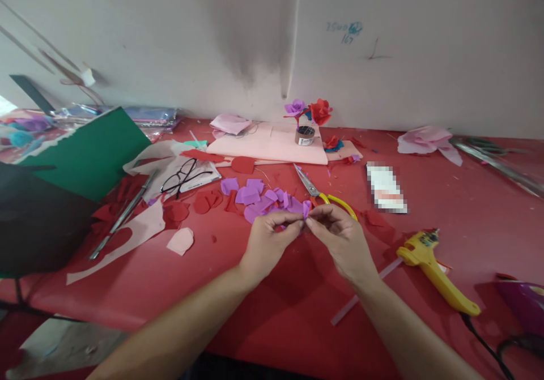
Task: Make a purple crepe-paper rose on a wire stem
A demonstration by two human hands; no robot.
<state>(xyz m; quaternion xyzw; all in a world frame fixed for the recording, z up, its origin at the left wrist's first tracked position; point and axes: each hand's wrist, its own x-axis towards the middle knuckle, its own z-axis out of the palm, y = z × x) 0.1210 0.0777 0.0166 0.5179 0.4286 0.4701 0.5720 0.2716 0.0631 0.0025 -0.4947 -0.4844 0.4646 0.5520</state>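
Note:
Between the fingertips of my left hand (274, 241) and my right hand (342, 235) is a small purple petal (306, 208), pinched at its lower end and standing upright. Both hands are closed on it, thumbs against forefingers. Just behind them lies a loose pile of purple petals (255, 196), with a few red pieces (207, 201) to its left. Scissors with yellow handles (335, 200) rest behind my right hand, blades pointing away and partly hidden by the fingers. A yellow glue gun (437, 272) lies to the right, its clear glue stick (352, 306) reaching under my right forearm.
At the back, a purple flower (294, 107) and a red flower (320, 111) stand in a brown tape roll (305, 136) on folded pink sheets (263, 146). A phone (386, 187) lies right of the scissors. Eyeglasses (185, 177) and a green sheet (91, 156) are left.

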